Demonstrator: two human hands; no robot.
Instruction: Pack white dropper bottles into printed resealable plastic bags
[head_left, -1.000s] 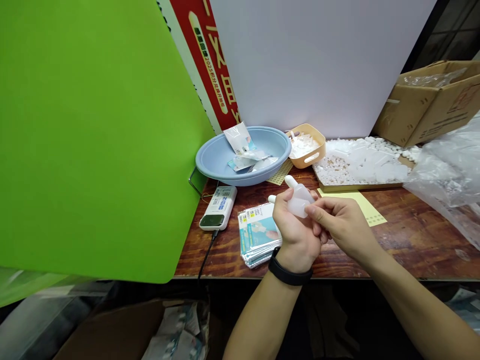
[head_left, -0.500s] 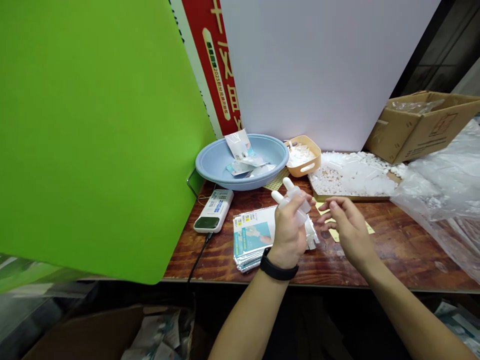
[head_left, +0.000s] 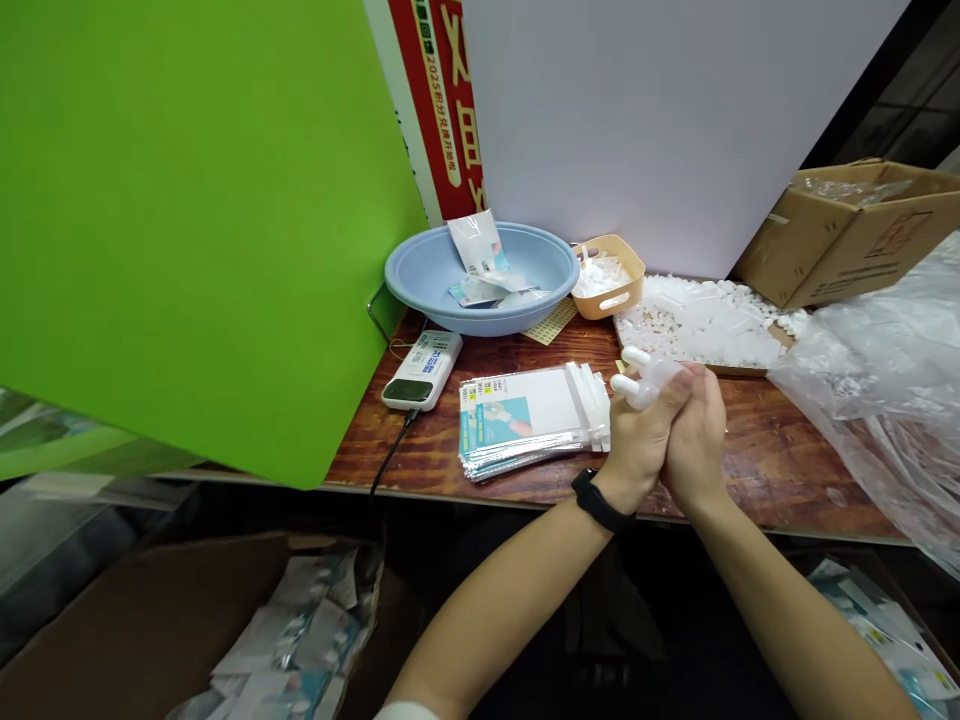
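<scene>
Two small translucent plastic bottles [head_left: 654,378] with white rounded tips pointing left are gripped in my left hand [head_left: 637,435], which wears a black wristband. Pressed palm to palm against it, my right hand [head_left: 696,435] closes round the bottles' lower ends; most of its fingers are hidden. Just left of my hands lies a stack of printed zip bags [head_left: 551,400] with teal pictures, their clear zip ends toward my hands.
Behind stand a blue basin [head_left: 420,300] holding several packets and an orange basket [head_left: 634,290] of small white pieces. A cardboard tray [head_left: 739,372] of white bits, plastic sheeting [head_left: 862,370] and a carton [head_left: 847,240] lie right. A white device [head_left: 424,370] sits left; packet-filled boxes are below.
My right hand has come in from the right and now clasps against my left hand. The bottles have turned from upright-leaning to nearly sideways. The camera view has tilted down.
</scene>
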